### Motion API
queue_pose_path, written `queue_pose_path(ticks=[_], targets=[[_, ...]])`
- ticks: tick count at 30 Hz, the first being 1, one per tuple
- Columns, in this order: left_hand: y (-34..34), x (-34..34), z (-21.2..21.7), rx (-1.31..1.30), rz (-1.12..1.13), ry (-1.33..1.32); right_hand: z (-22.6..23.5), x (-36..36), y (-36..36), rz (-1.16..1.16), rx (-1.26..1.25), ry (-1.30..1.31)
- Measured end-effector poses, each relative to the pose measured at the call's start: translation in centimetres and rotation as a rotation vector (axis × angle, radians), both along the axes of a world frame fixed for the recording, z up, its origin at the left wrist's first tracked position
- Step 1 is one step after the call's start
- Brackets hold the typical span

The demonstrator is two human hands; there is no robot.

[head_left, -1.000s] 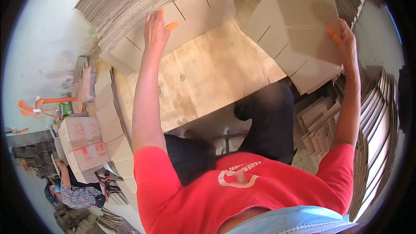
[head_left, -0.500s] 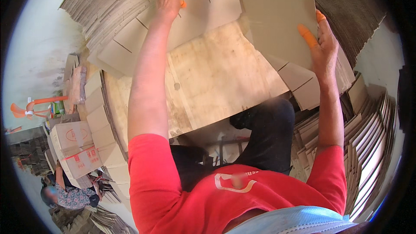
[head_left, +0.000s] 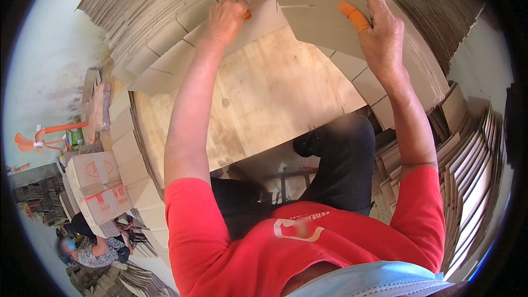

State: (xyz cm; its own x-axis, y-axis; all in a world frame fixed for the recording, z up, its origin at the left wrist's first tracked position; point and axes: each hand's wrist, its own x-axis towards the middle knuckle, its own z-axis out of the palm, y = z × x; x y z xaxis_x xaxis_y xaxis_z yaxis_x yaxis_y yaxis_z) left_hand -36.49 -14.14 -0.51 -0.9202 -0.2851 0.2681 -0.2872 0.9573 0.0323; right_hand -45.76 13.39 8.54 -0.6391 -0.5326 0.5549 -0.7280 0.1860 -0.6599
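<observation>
My left hand (head_left: 227, 21), an orange cover on one fingertip, is closed on the edge of a slotted cardboard sheet (head_left: 256, 26) over the far side of a wooden board (head_left: 242, 99). In my right hand (head_left: 382, 36) is a plain cardboard panel (head_left: 319, 19), held up at its right edge. The thumb, in an orange cover, lies on the panel's face, and another orange-covered finger is behind the edge. The panel slants across slotted cardboard (head_left: 352, 66) to the right. Whether the two held pieces join is unclear.
Tall stacks of cardboard (head_left: 159, 5) stand at the far side, with another stack (head_left: 440, 11) far right. Folded cardboard (head_left: 467, 165) leans at the near right. A taped carton (head_left: 99, 187), an orange fan (head_left: 38, 138) and a seated person (head_left: 96, 250) are at left.
My left hand has come nearer and to the right, bringing the slotted sheet over the board. My right hand has moved left and farther away with the panel. The person at left has shifted.
</observation>
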Motion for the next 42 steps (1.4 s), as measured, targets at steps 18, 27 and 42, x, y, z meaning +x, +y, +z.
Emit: queue_pose_path(ticks=[18,27,42], targets=[[-0.8,0.1,0.2,0.21,0.039,-0.1,0.1,0.8,0.9,-0.071,-0.001,0.207],[3.0,0.5,1.9,0.046,-0.045,-0.276,0.8,1.6,1.0,-0.043,0.106,0.126],[13.0,5.6,4.8,0.049,-0.401,0.08,-6.5,0.9,0.9,0.096,0.422,0.239]])
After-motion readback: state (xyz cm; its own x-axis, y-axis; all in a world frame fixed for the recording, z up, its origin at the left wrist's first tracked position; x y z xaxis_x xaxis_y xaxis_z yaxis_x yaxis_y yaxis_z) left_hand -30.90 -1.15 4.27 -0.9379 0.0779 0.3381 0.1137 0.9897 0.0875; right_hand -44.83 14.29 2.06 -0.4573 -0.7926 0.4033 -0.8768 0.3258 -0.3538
